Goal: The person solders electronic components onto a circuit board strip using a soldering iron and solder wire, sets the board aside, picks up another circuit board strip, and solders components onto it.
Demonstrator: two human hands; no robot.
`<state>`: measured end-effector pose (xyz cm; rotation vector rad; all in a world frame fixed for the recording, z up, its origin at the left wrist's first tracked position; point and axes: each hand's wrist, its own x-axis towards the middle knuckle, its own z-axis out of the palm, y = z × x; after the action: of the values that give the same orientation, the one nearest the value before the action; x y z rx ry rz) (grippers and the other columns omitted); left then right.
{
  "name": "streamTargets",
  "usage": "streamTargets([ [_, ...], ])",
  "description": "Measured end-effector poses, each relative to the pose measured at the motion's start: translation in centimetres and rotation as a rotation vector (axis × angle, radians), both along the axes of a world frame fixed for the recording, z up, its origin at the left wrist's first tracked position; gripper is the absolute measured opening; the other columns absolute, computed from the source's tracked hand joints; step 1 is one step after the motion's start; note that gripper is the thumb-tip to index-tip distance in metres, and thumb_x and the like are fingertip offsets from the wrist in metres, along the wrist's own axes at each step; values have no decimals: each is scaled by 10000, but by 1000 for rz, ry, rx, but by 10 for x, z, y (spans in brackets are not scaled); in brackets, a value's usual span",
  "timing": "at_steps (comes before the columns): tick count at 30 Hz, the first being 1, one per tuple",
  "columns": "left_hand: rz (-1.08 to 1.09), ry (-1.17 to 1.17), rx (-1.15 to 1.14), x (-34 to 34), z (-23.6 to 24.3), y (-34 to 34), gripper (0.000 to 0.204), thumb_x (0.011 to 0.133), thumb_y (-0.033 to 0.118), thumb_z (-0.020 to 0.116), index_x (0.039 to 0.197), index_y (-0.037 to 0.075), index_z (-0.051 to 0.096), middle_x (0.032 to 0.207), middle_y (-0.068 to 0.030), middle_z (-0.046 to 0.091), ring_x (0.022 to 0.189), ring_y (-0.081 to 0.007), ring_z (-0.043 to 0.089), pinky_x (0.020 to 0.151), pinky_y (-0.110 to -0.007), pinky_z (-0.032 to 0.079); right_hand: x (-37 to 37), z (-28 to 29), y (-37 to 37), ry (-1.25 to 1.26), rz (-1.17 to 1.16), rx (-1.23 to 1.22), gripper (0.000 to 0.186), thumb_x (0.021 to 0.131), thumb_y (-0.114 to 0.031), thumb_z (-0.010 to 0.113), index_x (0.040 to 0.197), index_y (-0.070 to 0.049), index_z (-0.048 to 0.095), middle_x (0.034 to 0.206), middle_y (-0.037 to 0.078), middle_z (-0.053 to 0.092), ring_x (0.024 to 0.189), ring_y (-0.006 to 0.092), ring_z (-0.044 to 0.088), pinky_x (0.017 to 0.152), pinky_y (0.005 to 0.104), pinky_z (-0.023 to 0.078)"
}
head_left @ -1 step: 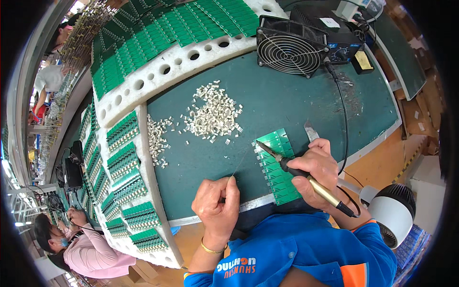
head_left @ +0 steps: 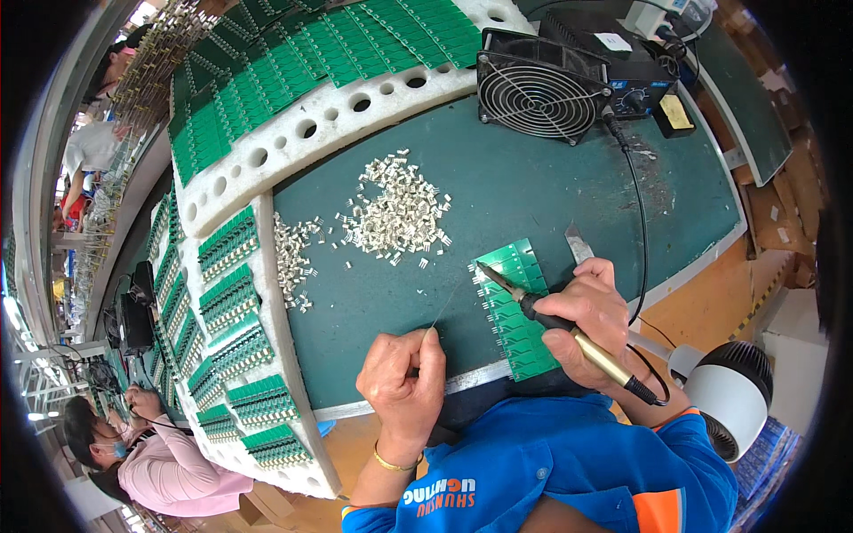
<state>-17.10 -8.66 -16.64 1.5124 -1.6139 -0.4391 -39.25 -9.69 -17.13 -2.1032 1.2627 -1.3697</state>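
Green board panel (head_left: 514, 330) sits right of centre in the frame, flat on the dark green mat (head_left: 391, 298). My right hand (head_left: 588, 311) has its fingers wrapped round a soldering iron (head_left: 607, 360), tip at the panel's upper left corner. My left hand (head_left: 404, 377), lower centre, pinches a thin wire (head_left: 442, 311) between thumb and forefinger (solder, I'd guess; its far end is too faint to place).

Progress: small white connectors (head_left: 494, 317) line the panel's left edge, so placing looks done here, or nearly. Which joints are already soldered I can't tell, too small; with the tip at a corner, I'd judge this panel unfinished.

Elsewhere: stacked boards (head_left: 229, 246) at left, on white foam (head_left: 278, 342), carry pale parts in rows and look done. Flat boards (head_left: 333, 53) at upper left seem bare, so plenty looks left. Loose connectors are plentiful too: big pile (head_left: 397, 209) at upper centre, smaller pile (head_left: 290, 258) left of it.
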Motion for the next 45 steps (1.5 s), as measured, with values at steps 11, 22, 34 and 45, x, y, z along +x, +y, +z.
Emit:
streamTargets([
  [11, -8, 32, -32, -1, -3, 0, 89, 778, -37, 729, 724, -5, 665, 578, -8, 439, 508, -76, 364, 455, -258, 249, 0, 0, 6, 24, 9, -7, 309, 892, -373, 697, 927, -67, 669, 681, 18, 611, 569, 195, 522, 772, 394, 389],
  [22, -15, 23, -28, -2, -3, 0, 98, 776, -33, 734, 716, 1, 663, 568, -7, 420, 506, -86, 362, 456, -271, 249, -1, 2, 10, 93, 30, 12, 336, 864, -381, 722, 962, -65, 663, 700, 19, 630, 593, 192, 552, 787, 404, 402],
  [34, -16, 21, -20, -2, -2, -1, 100, 775, -40, 735, 717, -1, 663, 572, -10, 438, 512, -88, 372, 459, -271, 257, -1, 4, 11, 125, 35, -11, 357, 886, -410, 692, 953, -61, 657, 688, 23, 624, 574, 194, 543, 780, 407, 407],
  [45, -27, 9, -29, 1, 0, 5, 83, 766, -47, 731, 740, 11, 679, 572, -16, 486, 497, -97, 415, 450, -259, 304, -9, 6, 15, 69, 6, -66, 324, 906, -383, 676, 960, -64, 662, 664, 4, 604, 572, 181, 528, 741, 390, 381],
])
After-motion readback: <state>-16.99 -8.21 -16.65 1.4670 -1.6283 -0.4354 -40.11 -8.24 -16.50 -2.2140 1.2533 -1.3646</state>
